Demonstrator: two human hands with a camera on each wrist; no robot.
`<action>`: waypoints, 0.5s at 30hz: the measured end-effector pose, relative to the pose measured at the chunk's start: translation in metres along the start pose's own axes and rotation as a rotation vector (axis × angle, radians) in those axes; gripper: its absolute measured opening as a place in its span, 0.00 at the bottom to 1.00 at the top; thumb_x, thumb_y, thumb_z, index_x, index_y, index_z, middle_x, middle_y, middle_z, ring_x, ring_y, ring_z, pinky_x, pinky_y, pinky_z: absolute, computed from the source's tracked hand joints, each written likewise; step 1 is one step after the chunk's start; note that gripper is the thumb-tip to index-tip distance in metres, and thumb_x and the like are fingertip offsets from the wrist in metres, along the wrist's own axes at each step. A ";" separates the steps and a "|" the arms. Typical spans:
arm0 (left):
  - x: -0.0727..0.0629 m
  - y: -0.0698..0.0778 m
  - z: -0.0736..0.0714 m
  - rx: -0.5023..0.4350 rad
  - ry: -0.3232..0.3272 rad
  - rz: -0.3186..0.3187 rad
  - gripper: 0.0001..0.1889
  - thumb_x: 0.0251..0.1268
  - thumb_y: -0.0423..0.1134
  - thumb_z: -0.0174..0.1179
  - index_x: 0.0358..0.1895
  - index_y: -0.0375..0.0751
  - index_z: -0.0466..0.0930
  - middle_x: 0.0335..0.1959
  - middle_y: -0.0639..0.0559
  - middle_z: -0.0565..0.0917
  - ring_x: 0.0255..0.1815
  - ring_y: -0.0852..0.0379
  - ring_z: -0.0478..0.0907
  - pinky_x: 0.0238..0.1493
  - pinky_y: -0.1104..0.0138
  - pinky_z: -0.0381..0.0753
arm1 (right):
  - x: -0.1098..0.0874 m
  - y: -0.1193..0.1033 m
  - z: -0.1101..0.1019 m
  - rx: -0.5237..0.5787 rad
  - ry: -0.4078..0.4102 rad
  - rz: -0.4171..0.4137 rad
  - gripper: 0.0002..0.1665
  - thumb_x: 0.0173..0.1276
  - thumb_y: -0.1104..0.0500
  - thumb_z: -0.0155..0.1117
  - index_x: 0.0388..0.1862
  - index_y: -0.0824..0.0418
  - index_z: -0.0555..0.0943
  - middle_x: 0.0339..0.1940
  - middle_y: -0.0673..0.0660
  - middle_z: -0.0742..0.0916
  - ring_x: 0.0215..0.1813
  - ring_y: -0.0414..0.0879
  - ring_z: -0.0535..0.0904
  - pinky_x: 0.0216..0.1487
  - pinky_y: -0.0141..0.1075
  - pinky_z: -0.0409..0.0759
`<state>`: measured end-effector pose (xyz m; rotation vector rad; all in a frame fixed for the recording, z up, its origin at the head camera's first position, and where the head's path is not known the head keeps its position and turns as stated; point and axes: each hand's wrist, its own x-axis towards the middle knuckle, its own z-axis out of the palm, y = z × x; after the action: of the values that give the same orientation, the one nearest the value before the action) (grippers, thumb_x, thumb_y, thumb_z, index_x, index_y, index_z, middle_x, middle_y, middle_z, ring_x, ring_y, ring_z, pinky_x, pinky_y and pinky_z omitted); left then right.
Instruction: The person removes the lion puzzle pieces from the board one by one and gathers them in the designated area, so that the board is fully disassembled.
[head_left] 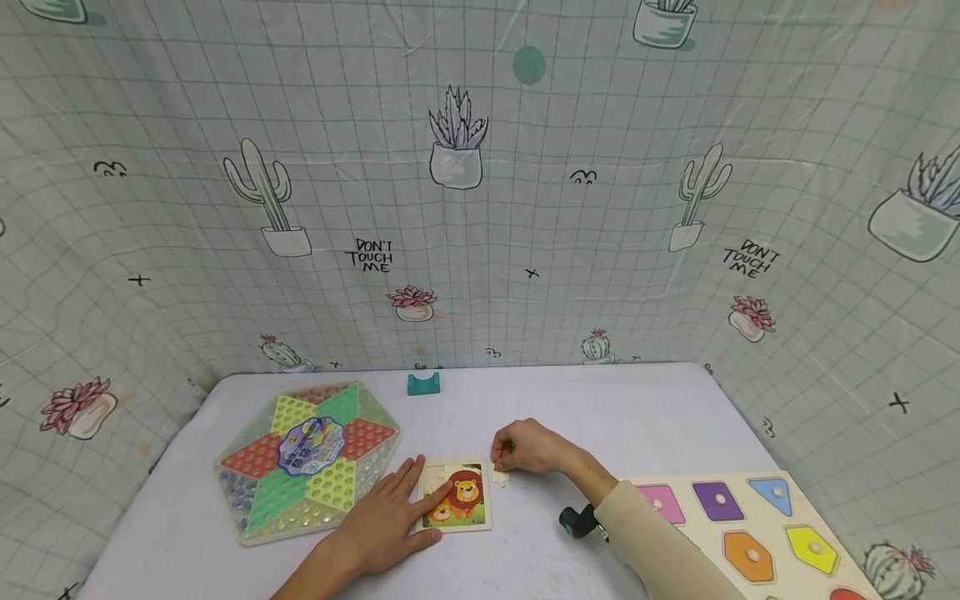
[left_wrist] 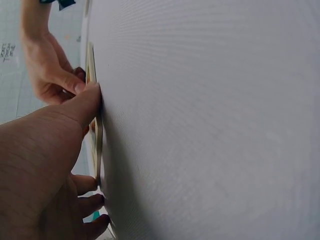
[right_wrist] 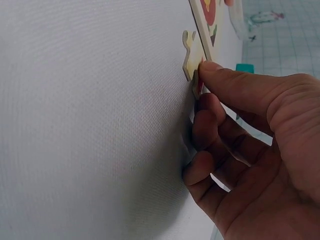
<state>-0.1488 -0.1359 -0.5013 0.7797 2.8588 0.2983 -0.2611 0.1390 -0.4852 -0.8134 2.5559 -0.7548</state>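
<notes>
A lion jigsaw puzzle in a square wooden tray [head_left: 489, 510] lies on the white table, with bare wood showing at its upper left. My left hand [head_left: 381, 518] rests at the tray's left side, fingers spread, index finger over the picture; the thumb lies at the near edge. Right of the tray, my right hand [head_left: 531, 446] pinches a small puzzle piece [right_wrist: 197, 86] with red on it between thumb and index finger. A pale yellow puzzle piece [right_wrist: 195, 57] lies on the table beside the tray, right at those fingertips. The other right-hand fingers are curled.
A hexagonal Chinese checkers board [head_left: 258, 492] lies to the left. A teal block [head_left: 423, 384] with a curved top stands at the back. At the right is a wooden shape board [head_left: 705, 529] with knobbed pieces, partly behind the right sleeve [head_left: 660, 542].
</notes>
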 end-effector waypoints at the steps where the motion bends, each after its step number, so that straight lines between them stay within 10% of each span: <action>1: 0.000 0.000 0.000 0.000 0.000 -0.001 0.35 0.71 0.68 0.49 0.78 0.66 0.59 0.81 0.36 0.53 0.81 0.39 0.50 0.74 0.44 0.59 | 0.000 0.000 0.000 0.001 0.001 -0.001 0.06 0.66 0.62 0.72 0.31 0.54 0.83 0.25 0.45 0.81 0.31 0.39 0.73 0.34 0.32 0.73; 15: 0.001 0.000 -0.001 -0.019 -0.007 -0.004 0.36 0.70 0.68 0.51 0.78 0.66 0.59 0.81 0.36 0.53 0.81 0.38 0.51 0.74 0.42 0.58 | 0.001 0.001 0.000 -0.009 0.001 -0.009 0.06 0.66 0.61 0.72 0.31 0.53 0.83 0.25 0.45 0.80 0.30 0.38 0.73 0.34 0.31 0.72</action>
<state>-0.1495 -0.1354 -0.5002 0.7705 2.8460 0.3208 -0.2621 0.1395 -0.4862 -0.8279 2.5600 -0.7472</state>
